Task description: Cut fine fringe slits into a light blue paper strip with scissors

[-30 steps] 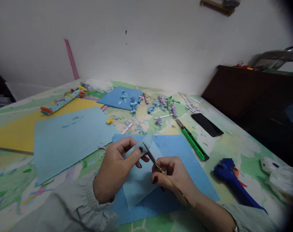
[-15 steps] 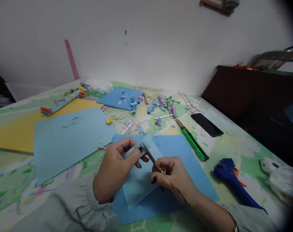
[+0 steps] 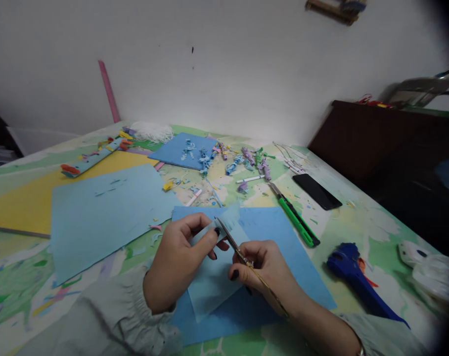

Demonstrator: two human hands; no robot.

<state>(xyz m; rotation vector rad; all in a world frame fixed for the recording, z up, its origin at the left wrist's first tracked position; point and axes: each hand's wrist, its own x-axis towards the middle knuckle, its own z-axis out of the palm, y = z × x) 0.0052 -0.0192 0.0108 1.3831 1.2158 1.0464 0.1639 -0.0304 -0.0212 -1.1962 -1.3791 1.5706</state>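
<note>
My left hand (image 3: 185, 257) pinches a light blue piece of paper (image 3: 201, 234) between thumb and fingers. In my right hand (image 3: 267, 269) are scissors (image 3: 235, 244) with gold handles, their blades pointing up and left at the paper by my left thumb. A blurred light blue scrap (image 3: 232, 215) shows just beyond the blade tips. Beneath both hands lies a light blue sheet (image 3: 209, 296) on top of a darker blue sheet (image 3: 298, 277). Part of the held paper is hidden behind my left fingers.
Right of the sheets lie a green utility knife (image 3: 296, 221), a black phone (image 3: 317, 191) and a blue glue gun (image 3: 358, 282). A large light blue sheet (image 3: 109, 217) overlaps yellow board (image 3: 20, 202) on the left. Small paper figures (image 3: 235, 163) and scraps lie toward the wall.
The strip of paper beyond the scissor blades has come away from the held piece and is blurred, apparently falling. Both hands stay almost where they were.
</note>
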